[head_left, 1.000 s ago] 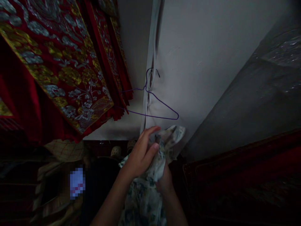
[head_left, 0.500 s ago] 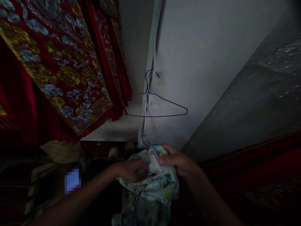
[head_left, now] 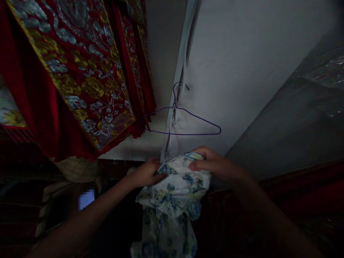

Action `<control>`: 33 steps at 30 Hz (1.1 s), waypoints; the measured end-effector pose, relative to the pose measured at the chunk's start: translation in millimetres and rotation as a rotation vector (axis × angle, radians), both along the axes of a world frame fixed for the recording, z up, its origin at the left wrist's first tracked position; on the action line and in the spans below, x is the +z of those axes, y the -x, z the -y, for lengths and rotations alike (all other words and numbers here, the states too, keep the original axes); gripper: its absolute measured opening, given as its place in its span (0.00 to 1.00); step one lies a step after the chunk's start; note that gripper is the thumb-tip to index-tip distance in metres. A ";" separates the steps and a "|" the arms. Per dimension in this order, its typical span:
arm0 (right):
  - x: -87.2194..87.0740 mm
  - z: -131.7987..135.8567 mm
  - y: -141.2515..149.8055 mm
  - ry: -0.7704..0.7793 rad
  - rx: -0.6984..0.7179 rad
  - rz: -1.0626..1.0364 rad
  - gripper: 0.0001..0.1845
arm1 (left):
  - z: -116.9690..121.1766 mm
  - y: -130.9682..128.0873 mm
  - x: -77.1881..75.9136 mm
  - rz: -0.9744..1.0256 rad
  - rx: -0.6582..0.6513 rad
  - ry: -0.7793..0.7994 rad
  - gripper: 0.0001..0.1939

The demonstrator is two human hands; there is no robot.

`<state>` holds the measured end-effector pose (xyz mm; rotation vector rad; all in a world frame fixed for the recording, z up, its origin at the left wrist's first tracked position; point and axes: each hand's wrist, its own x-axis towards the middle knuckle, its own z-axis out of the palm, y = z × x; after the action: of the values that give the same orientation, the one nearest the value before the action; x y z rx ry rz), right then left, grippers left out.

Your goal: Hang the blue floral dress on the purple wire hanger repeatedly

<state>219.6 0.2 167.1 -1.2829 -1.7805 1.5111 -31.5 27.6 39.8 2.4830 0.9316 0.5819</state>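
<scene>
A white garment point(head_left: 174, 190) with a blue, green and yellow floral print hangs bunched between my hands, its lower part dropping out of the bottom of the view. My left hand point(head_left: 147, 173) pinches its upper left edge. On the upper right, my right hand point(head_left: 212, 164) grips the cloth, thumb in front and fingers behind. Just above and beyond the hands, a thin purple wire hanger point(head_left: 193, 134) hangs bare from a hook by the wall corner. The hanger's left end is hidden behind red cloth.
Red embroidered hangings point(head_left: 91, 79) with gold and silver patterns and a fringe fill the upper left. A white cable point(head_left: 185, 61) runs down the wall corner. Plastic-like sheeting point(head_left: 295, 107) covers the right side. At lower left are a checked cloth point(head_left: 77, 169) and a blurred lit screen point(head_left: 86, 199).
Both hands have risen slightly and spread the garment, so its upper edge is now stretched between them. My left hand has come out of the bunched folds to the edge. The view has shifted slightly.
</scene>
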 end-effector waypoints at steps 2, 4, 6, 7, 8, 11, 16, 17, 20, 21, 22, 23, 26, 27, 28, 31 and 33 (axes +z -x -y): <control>15.1 -7.2 -16.9 -0.183 0.074 0.132 0.10 | -12.4 24.8 -8.5 -0.149 0.086 -0.095 0.13; 22.8 -18.3 -26.8 -0.451 0.001 0.191 0.08 | -19.7 50.3 -13.0 -0.229 0.171 -0.115 0.13; 18.1 -35.8 -27.4 -0.723 -0.176 0.177 0.15 | -21.5 71.2 -11.7 -0.265 0.269 -0.123 0.16; 10.9 -46.9 -24.9 -0.815 -0.251 0.155 0.20 | -21.0 79.0 -8.7 -0.274 0.317 -0.137 0.18; 1.0 -59.0 -21.4 -0.857 -0.299 0.131 0.24 | -19.8 84.9 -4.5 -0.274 0.362 -0.157 0.20; -35.5 -94.5 -12.2 -0.747 -0.331 0.128 0.23 | -16.2 93.9 11.3 -0.231 0.441 -0.216 0.26; -65.8 -116.8 -24.7 -0.665 -0.366 0.176 0.15 | -20.0 99.0 22.3 -0.175 0.458 -0.212 0.20; -63.5 -115.3 -29.9 -0.682 -0.381 0.195 0.15 | -22.4 99.0 21.7 -0.163 0.480 -0.219 0.20; -47.0 -108.2 -41.8 -0.743 -0.448 0.300 0.17 | -31.8 92.5 22.4 -0.046 0.553 -0.230 0.23; -41.4 -106.2 -43.4 -0.753 -0.469 0.332 0.17 | -35.6 87.6 25.4 0.031 0.560 -0.237 0.25; -37.3 -104.6 -43.7 -0.750 -0.479 0.351 0.17 | -39.6 81.5 30.3 0.121 0.558 -0.253 0.27; -35.2 -103.3 -42.7 -0.732 -0.478 0.352 0.16 | -43.8 74.4 37.2 0.210 0.546 -0.276 0.28; -41.1 -98.1 -35.4 -0.613 -0.418 0.246 0.13 | -57.9 52.8 65.8 0.393 0.502 -0.328 0.30; -45.3 -95.2 -32.8 -0.583 -0.383 0.196 0.12 | -63.1 47.5 76.1 0.419 0.498 -0.333 0.29; -49.3 -91.6 -31.0 -0.575 -0.342 0.157 0.11 | -68.5 44.1 85.6 0.427 0.501 -0.343 0.28; -53.5 -78.1 -33.6 -0.669 -0.285 0.152 0.13 | -83.7 45.4 105.0 0.380 0.528 -0.414 0.27; -48.7 -70.4 -42.6 -0.748 -0.414 0.209 0.25 | -90.1 52.7 109.8 0.340 0.536 -0.436 0.26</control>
<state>262.2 70.6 118.4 -1.3077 -1.7913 0.4209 -84.2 117.7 149.6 2.3490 1.4531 1.4674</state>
